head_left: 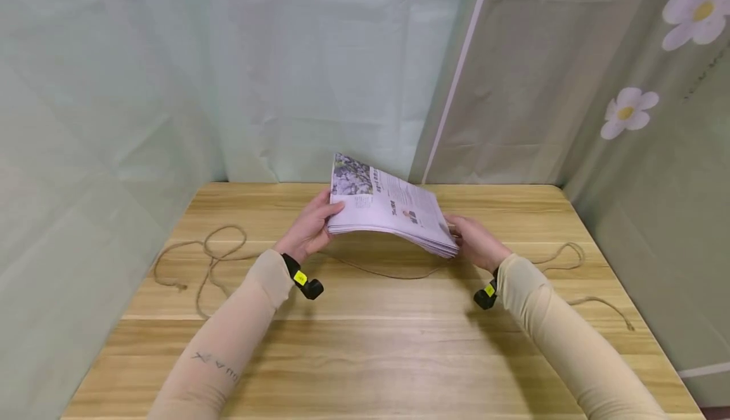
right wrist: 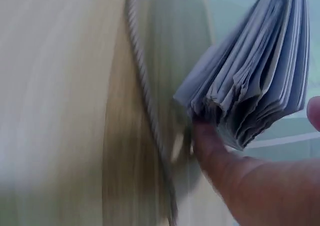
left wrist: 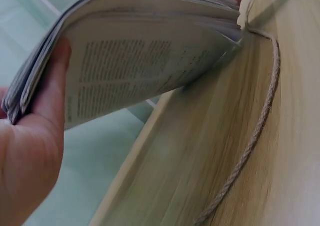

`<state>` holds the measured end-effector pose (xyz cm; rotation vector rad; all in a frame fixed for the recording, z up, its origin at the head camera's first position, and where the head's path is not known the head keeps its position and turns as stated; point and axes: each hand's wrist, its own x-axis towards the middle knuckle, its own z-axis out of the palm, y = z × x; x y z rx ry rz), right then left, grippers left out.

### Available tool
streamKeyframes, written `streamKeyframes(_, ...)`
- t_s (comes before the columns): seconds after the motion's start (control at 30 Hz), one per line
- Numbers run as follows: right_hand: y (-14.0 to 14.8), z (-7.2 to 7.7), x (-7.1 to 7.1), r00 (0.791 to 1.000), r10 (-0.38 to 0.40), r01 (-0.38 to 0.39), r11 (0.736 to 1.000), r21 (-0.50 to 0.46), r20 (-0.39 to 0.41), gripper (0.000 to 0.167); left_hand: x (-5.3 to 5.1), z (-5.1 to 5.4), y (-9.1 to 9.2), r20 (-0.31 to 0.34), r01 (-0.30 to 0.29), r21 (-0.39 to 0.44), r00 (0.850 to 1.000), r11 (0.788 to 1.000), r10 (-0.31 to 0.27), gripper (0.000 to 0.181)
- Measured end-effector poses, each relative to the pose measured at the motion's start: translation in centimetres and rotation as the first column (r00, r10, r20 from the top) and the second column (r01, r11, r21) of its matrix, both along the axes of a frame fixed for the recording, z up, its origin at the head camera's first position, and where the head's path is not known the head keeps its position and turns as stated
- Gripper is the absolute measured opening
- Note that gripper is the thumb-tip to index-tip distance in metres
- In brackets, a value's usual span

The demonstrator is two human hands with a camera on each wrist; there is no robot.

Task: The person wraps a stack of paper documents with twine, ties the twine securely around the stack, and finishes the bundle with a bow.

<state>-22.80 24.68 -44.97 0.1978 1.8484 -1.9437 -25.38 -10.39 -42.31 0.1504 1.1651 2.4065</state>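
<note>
A folded stack of newspapers [head_left: 399, 203] is lifted above the wooden table, bowed and sloping down to the right. My left hand [head_left: 309, 225] grips its left edge, thumb on the top page and fingers beneath, as the left wrist view also shows. At the lower right corner is my right hand [head_left: 480, 242]. In the right wrist view, a finger [right wrist: 212, 146] touches the underside of the layered edges, while the thumb [right wrist: 314, 111] stands apart from the paper. Below the stack, a thin brown rope [head_left: 393, 277] lies across the table.
The rope's left part loops on the wooden table [head_left: 365, 356], with a knotted end at the left. Two rope lengths [head_left: 599, 299] lie at the right beyond my forearm. A pale curtain [head_left: 342, 59] hangs behind the table's back edge, and a flowered one [head_left: 650, 173] hangs at the right.
</note>
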Motion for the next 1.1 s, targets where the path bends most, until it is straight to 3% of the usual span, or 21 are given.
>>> streamKeyframes(0.07, -0.2, 0.0, -0.2, 0.998, -0.004, 0.011, 0.995, -0.101, 0.066, 0.045, 0.2, 0.1, -0.3, -0.016, 0.016, 0.021, 1.000, 1.000, -0.016, 0.058)
streamKeyframes(0.2, -0.4, 0.3, -0.1, 0.990, 0.024, 0.002, 0.982, -0.187, 0.136, 0.031, 0.6, 0.2, -0.8, -0.042, 0.048, 0.057, 0.998, 0.997, -0.046, 0.059)
streamKeyframes(0.3, -0.5, 0.5, 0.1, 0.985, -0.003, 0.045, 0.970, -0.239, 0.174, 0.024, 0.8, 0.3, -1.1, -0.038, 0.060, 0.062, 0.998, 0.996, -0.057, 0.058)
streamKeyframes(0.43, -0.3, 0.9, 0.3, 0.972, -0.114, 0.173, 0.941, -0.292, 0.206, 0.013, 0.9, 0.4, -1.2, -0.031, 0.065, -0.049, 0.997, 0.997, -0.067, 0.057)
streamKeyframes(0.53, 0.0, 1.4, 0.6, 0.970, -0.165, 0.213, 0.930, -0.298, 0.177, 0.031, 1.1, 0.5, -1.3, -0.021, 0.057, -0.187, 0.998, 0.981, -0.061, 0.057)
streamKeyframes(0.63, 0.2, 1.8, 0.9, 0.979, -0.157, 0.188, 0.942, -0.278, 0.130, 0.061, 1.4, 0.5, -1.4, -0.005, 0.045, -0.287, 0.999, 0.957, -0.049, 0.059)
streamKeyframes(0.7, 0.3, 2.0, 1.3, 0.985, -0.140, 0.161, 0.953, -0.257, 0.099, 0.071, 1.4, 0.4, -1.4, 0.016, 0.040, -0.313, 0.999, 0.949, -0.037, 0.060)
streamKeyframes(0.8, 0.4, 2.1, 1.8, 0.991, -0.126, 0.133, 0.966, -0.223, 0.045, 0.073, 1.4, 0.2, -1.5, 0.041, 0.048, -0.329, 0.999, 0.943, -0.037, 0.061)
streamKeyframes(0.97, 0.2, 1.7, 2.3, 0.984, -0.171, 0.160, 0.965, -0.209, -0.037, 0.072, 1.3, 0.1, -1.5, 0.075, 0.069, -0.345, 0.996, 0.936, -0.045, 0.051)
streamKeyframes(1.1, -0.1, 1.5, 2.7, 0.979, -0.190, 0.175, 0.968, -0.180, -0.070, 0.071, 1.1, 0.2, -1.7, 0.173, 0.118, -0.326, 0.983, 0.938, -0.064, 0.042)
